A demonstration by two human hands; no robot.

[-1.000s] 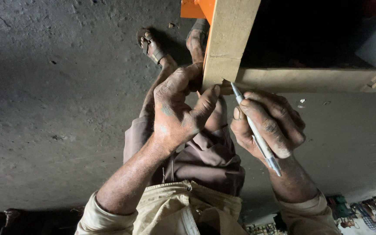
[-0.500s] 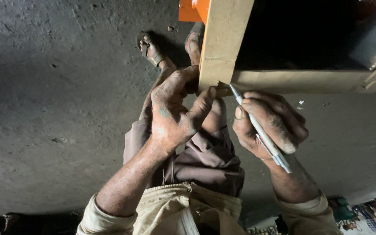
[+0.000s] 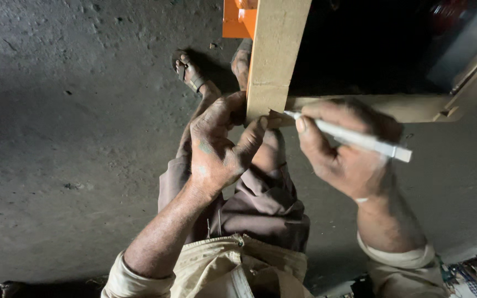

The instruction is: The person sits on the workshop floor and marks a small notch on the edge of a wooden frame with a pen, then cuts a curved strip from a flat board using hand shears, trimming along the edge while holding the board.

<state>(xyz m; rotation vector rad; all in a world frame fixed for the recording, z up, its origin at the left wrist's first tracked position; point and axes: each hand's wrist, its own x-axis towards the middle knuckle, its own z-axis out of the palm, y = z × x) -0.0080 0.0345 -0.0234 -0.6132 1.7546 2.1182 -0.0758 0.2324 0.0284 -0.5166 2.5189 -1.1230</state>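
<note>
Both hands were engaged: left hand point(image 3: 216, 146) clamped the board point(image 3: 274, 55); right hand point(image 3: 346, 149), gripping the pen point(image 3: 349, 137), had brought its tip onto the corner.

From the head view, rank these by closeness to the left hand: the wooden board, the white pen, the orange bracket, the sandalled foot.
From the left hand:
1. Wooden board: gripped at its lower end.
2. White pen: just right, in the right hand.
3. Sandalled foot: above, on the floor.
4. Orange bracket: top, behind the board.
</note>
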